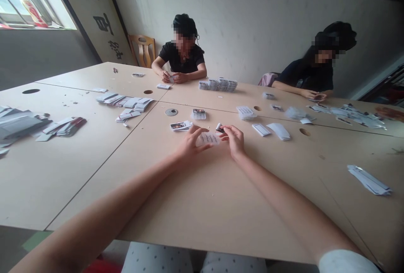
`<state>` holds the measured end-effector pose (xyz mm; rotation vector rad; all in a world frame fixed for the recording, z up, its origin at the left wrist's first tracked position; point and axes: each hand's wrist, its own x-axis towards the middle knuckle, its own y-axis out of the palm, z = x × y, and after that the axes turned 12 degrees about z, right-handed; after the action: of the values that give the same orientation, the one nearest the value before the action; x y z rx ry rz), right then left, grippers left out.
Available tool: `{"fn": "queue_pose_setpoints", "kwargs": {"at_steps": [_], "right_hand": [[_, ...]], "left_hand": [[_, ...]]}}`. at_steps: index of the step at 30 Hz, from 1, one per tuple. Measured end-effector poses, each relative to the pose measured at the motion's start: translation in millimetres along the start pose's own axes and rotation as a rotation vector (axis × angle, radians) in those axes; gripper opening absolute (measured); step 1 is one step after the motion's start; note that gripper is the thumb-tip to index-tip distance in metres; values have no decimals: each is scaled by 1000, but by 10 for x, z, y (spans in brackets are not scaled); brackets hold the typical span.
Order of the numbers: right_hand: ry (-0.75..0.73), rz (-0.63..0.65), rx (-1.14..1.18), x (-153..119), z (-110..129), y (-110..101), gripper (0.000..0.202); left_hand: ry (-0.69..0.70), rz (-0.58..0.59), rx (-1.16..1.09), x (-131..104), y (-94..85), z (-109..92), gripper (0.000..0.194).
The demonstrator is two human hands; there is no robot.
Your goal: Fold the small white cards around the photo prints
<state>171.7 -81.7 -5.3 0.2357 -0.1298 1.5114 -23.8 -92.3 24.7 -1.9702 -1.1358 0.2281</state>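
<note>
My left hand curves around the left side of a flat, clear plastic case with rows of dark marks, its fingers along the far edge and its thumb on the near side. Between the fingertips of my right hand is a small black-and-white piece, too small to make out fully, just above the case's right end. Beyond my left hand lies a small pile of printed cards. A clear box with a dark printed card stands behind it.
Stacked clear cases and white slips lie to the right. Paper bundles cover parts of the left side. Across the table, one person sits near stacked boxes; another sits at right. A strip bundle lies near right.
</note>
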Motion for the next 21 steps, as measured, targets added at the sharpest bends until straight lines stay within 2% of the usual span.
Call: {"fn": "queue_pose_setpoints", "kwargs": {"at_steps": [3, 7, 10, 15, 19, 21], "right_hand": [[-18, 10, -28, -7, -12, -10, 23], [16, 40, 22, -28, 7, -11, 22], [38, 62, 70, -42, 38, 2, 23], [48, 55, 109, -33, 45, 17, 26], [27, 79, 111, -13, 13, 8, 27], [21, 77, 119, -6, 4, 1, 35]], "left_hand": [[-77, 4, -291, 20, -2, -9, 47], [-251, -19, -771, 54, 27, 38, 55], [-308, 4, -968, 61, 31, 51, 58], [-316, 96, -1011, 51, 1, 29, 59], [-346, 116, -991, 52, 2, 52, 49], [-359, 121, -983, 57, 12, 73, 47]]}}
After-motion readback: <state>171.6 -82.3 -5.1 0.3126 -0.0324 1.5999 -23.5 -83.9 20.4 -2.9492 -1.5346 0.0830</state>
